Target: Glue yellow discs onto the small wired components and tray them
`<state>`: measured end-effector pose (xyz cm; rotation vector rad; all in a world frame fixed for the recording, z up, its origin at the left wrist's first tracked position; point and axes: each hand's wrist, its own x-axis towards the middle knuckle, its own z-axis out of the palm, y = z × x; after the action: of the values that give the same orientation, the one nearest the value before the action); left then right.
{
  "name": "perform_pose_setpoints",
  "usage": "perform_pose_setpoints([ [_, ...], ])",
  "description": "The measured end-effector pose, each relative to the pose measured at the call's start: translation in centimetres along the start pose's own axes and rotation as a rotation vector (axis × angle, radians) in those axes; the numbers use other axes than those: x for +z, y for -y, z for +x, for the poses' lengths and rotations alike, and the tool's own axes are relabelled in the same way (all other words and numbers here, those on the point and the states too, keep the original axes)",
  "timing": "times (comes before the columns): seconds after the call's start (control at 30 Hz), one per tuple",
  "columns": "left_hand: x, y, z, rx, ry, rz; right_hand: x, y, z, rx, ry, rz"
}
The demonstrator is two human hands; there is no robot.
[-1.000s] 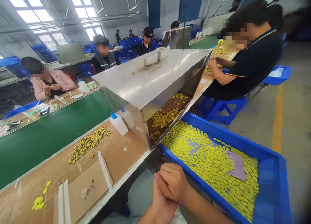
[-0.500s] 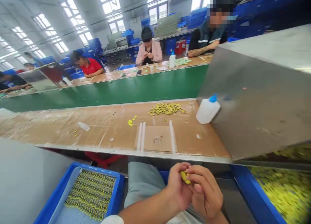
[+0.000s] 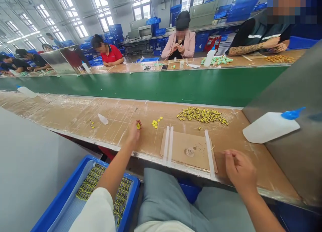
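My left hand (image 3: 135,133) is over the left part of the bench, its fingers curled round small yellow discs (image 3: 138,126). Just right of it lies a small group of loose yellow discs (image 3: 155,123). My right hand (image 3: 240,171) is above the bench near its front edge, thumb and fingers pinched together; what they hold, if anything, cannot be made out. Between the hands lies a cardboard mat (image 3: 179,146) held with white tape, bearing a small clear round dish (image 3: 189,152). Behind the mat spreads a pile of yellow-and-black small pieces (image 3: 201,115).
A white bottle with blue cap (image 3: 270,127) leans by the metal panel (image 3: 284,87) at right. A small white bottle (image 3: 103,119) lies at left. Below left, a blue tray (image 3: 134,185) holds rows of yellow-and-black pieces. Beyond the green belt (image 3: 151,84), several people sit working.
My hands were together over my lap with yellow discs. They have parted: the left moved forward and left over the bench, the right up to the bench's right side. The view has shifted.
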<state>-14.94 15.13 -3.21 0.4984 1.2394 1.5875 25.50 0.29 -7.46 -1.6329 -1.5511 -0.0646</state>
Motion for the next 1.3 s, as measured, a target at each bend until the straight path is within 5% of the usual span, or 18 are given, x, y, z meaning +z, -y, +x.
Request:
perform_pose_setpoints([
  [0.13, -0.1, 1.0, 5.0, 0.130, 0.036, 0.262, 0.6, -4.3, 1.8, 0.058, 0.015, -0.217],
  [0.27, -0.2, 2.9, 6.5, 0.256, 0.095, 0.478, 0.7, -6.3, 2.8, 0.086, 0.038, -0.310],
  [0.6, -1.5, 3.2, 5.7, 0.486, 0.221, 0.643, 0.6, -5.7, 2.4, 0.161, 0.074, -0.284],
  [0.8, -2.2, 2.8, 3.6, 0.602, 0.292, 0.845, 0.5, -6.0, 2.5, 0.468, 0.071, -0.257],
  [1.13, 2.4, 3.1, 1.8, 0.759, 0.631, 1.247, 0.4, -5.9, 2.4, 0.426, 0.113, -0.218],
  [1.3, 2.5, 3.6, 3.0, 0.765, 0.627, 1.296, 0.4, -6.0, 2.2, 0.399, 0.125, -0.217],
])
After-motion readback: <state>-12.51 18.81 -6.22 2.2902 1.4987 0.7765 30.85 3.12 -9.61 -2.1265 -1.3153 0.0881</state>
